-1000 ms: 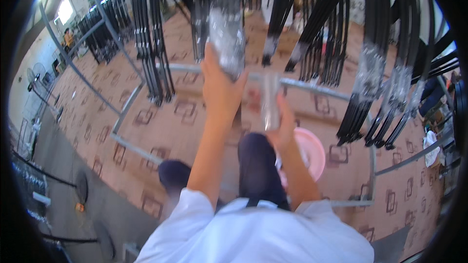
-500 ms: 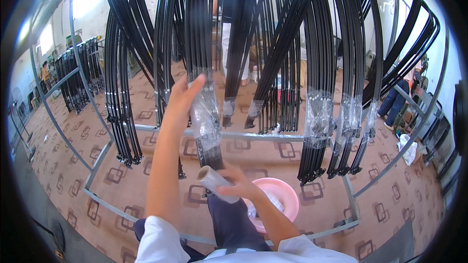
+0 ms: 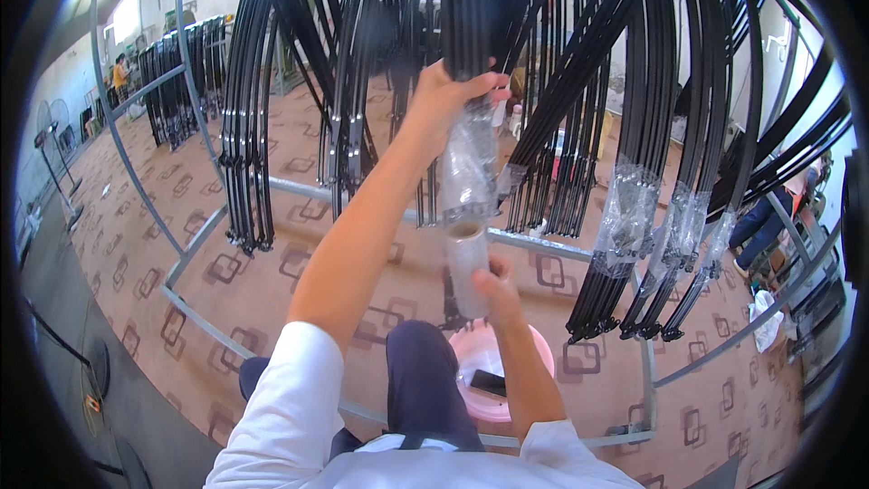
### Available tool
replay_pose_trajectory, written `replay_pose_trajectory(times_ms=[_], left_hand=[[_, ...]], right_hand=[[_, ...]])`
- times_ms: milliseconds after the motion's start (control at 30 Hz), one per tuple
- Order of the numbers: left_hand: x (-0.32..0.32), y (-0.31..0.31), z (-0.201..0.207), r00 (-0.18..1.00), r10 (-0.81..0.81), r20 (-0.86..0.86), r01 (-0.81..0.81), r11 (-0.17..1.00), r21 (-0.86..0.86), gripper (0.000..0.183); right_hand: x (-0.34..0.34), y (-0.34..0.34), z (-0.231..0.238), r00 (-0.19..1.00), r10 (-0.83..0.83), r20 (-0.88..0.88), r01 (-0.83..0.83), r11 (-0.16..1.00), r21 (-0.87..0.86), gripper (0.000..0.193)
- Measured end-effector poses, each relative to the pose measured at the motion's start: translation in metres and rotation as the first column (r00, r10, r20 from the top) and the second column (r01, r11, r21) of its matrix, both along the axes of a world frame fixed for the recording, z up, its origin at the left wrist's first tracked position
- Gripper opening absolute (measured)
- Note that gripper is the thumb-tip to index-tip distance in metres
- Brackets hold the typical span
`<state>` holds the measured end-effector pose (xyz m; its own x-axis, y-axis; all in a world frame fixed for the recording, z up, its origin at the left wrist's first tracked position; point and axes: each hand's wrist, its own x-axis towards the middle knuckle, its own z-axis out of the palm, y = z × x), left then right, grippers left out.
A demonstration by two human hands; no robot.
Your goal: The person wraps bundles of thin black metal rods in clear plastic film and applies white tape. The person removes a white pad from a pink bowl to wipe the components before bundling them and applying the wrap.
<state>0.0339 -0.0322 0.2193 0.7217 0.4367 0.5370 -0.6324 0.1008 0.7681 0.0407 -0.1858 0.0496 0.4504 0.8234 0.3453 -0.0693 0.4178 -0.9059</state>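
Observation:
In front of me hangs a bundle of long black bars [image 3: 463,9], with clear plastic film [image 3: 469,172] wrapped round its lower part. My left hand [image 3: 450,98] is closed round this bundle just above the film. Lower down, my right hand [image 3: 496,292] grips a roll of clear stretch film [image 3: 466,267] with a cardboard core. The roll stands nearly upright, its top end against or just in front of the wrapped bundle; whether it touches cannot be told. It hides part of the bars' lower ends.
More black bar bundles hang on the grey metal rack [image 3: 543,246]; those at right carry film wraps [image 3: 626,217]. By my knee stands a pink basin [image 3: 484,410] holding a dark flat object [image 3: 489,384]. Fans [image 3: 47,140] stand far left. A person [image 3: 765,225] is at far right.
My left hand has moved up and right with the bundle. My right hand has raised the roll from a tilt to nearly upright beside the film. The whole view has shifted.

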Motion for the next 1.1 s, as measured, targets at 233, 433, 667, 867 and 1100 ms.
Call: replay_pose_trajectory(times_ms=[233,433,667,867,1100], left_hand=[[0.035,-0.020,-0.003,0.998,-0.060,0.032,0.059,0.997,0.043,0.027],[0.056,-0.046,-0.015,0.997,0.066,0.030,-0.069,0.987,0.148,0.025],[-0.023,-0.028,-0.047,0.700,0.634,0.329,-0.705,0.540,0.460,0.027],[-0.109,0.089,-0.063,0.525,0.804,0.279,-0.848,0.465,0.255,0.019],[-0.078,0.168,-0.092,0.895,0.373,-0.245,-0.382,0.924,0.010,0.053]], right_hand=[[0.026,-0.028,0.001,0.993,-0.117,0.000,0.116,0.992,0.048,0.062],[0.055,-0.064,0.008,0.985,-0.154,0.083,0.155,0.988,-0.002,0.063],[0.057,-0.074,0.017,0.975,-0.182,0.124,0.190,0.980,-0.053,0.065],[0.073,-0.070,0.008,0.985,-0.127,0.113,0.143,0.978,-0.149,0.064],[0.078,-0.066,-0.005,0.923,-0.243,0.297,0.297,0.942,-0.154,0.063]])
